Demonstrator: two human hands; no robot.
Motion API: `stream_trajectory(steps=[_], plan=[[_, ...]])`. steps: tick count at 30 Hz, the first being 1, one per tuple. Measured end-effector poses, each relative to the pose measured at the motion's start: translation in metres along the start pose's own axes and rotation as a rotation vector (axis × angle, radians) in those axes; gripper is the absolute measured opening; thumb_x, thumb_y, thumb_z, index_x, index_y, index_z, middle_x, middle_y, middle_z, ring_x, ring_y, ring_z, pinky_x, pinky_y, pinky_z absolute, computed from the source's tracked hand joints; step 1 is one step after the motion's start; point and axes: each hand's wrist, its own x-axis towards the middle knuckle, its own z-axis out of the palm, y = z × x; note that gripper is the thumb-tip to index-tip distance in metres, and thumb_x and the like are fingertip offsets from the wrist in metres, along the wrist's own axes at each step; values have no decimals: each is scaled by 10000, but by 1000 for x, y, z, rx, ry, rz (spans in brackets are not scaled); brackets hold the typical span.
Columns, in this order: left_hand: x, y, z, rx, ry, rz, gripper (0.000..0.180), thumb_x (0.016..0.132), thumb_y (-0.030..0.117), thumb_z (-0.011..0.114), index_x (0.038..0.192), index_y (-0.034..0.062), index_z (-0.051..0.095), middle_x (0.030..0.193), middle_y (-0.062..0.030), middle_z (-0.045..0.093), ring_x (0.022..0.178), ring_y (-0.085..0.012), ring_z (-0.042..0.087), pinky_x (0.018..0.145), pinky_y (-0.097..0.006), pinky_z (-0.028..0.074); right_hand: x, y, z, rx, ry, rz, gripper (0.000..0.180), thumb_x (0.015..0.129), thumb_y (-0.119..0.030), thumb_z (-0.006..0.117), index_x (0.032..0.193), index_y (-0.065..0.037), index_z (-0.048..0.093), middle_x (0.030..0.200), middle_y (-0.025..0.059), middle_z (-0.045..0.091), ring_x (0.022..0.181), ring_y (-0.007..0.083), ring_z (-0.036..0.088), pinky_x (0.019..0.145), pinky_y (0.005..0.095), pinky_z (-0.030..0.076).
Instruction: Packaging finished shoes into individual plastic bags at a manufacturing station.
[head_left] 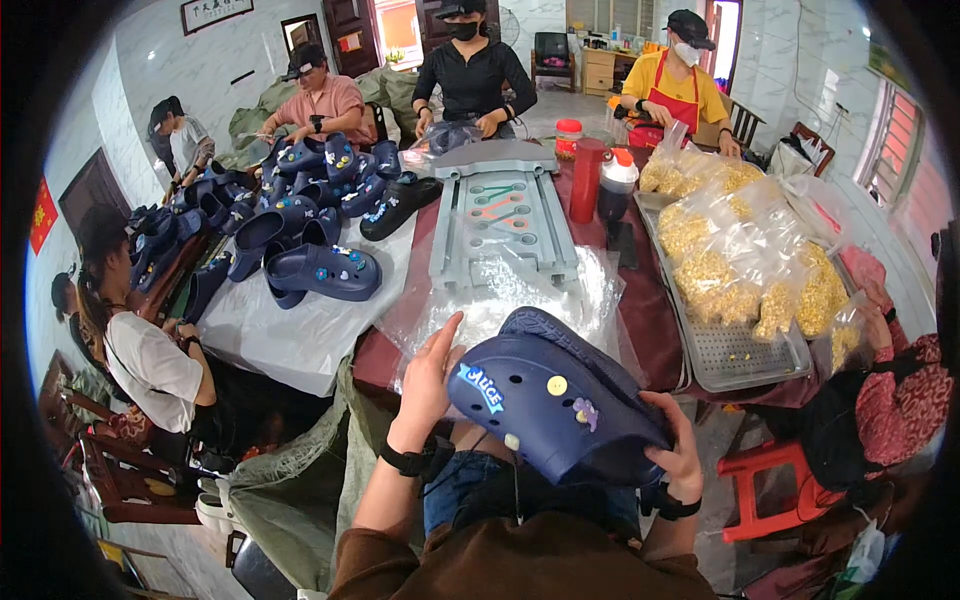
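Note:
In front of me, tilted over my lap, is a dark blue clog (545,405) with holes in its upper. Stuck into it are a blue banner-shaped charm (480,388), a round yellow button charm (557,385) and a purple charm (585,413). A textured dark blue part (580,345) shows behind it; whether it belongs to a second clog I cannot tell. My right hand (677,445) grips the clog at its right end, thumb and fingers around the edge. Beside the left end, my left hand (430,375) has its fingers stretched upward, its palm close to the clog.
Ahead stands a grey moulded fixture (500,220) on clear plastic sheeting (590,290). Many dark blue clogs (325,270) are heaped at the left. A metal tray (740,365) at right bears bags of yellow pieces (740,270). A red stool (780,485) and several co-workers surround the table.

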Motion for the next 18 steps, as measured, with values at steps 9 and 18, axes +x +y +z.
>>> stream_trajectory(steps=[9, 18], plan=[[-3, 0, 3, 105, -49, 32, 586, 994, 151, 604, 1546, 132, 408, 1306, -275, 603, 1104, -474, 620, 911, -511, 512, 2, 5, 5, 58, 178, 20, 816, 610, -117, 641, 1402, 41, 529, 1294, 110, 592, 1244, 206, 531, 1116, 316, 348], [-11, 3, 10, 84, -184, 29, 665, 961, 102, 639, 1565, 114, 359, 1376, -277, 567, 1171, -492, 584, 950, -507, 503, 1, 13, 5, 160, 229, 88, 804, 616, -77, 607, 1407, 49, 530, 1310, 120, 596, 1241, 223, 549, 1116, 321, 365]])
